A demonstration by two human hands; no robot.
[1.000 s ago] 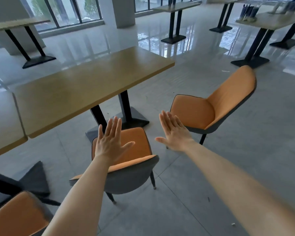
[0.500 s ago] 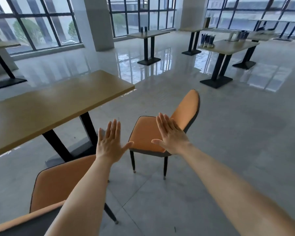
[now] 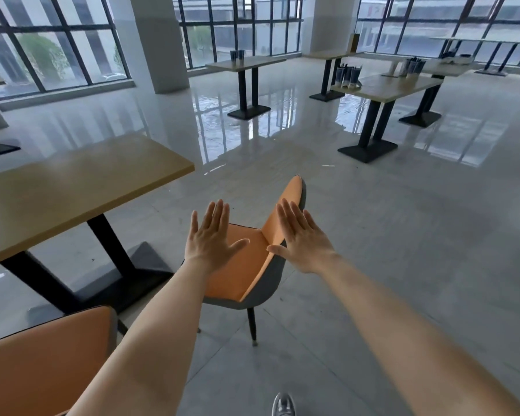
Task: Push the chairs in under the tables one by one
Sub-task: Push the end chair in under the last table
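An orange chair with a grey shell (image 3: 252, 265) stands in the open floor at the centre, apart from the wooden table (image 3: 72, 193) on the left, its seat facing that table. My left hand (image 3: 210, 238) hovers flat over the seat, fingers spread, holding nothing. My right hand (image 3: 300, 238) is held out flat in front of the chair's backrest, empty, and I cannot tell whether it touches the backrest. A second orange chair (image 3: 42, 361) sits at the bottom left, close to the table's black base.
The table's black legs and base plate (image 3: 138, 274) stand left of the chair. More tables (image 3: 246, 63) (image 3: 388, 84) with cup holders stand farther back. A pillar (image 3: 153, 43) and windows line the far wall. My shoe (image 3: 282, 405) shows at the bottom edge.
My view has swung right and I have come closer to the far chair. It now sits under my hands; the first chair slid to the bottom left. Both hands stayed open.
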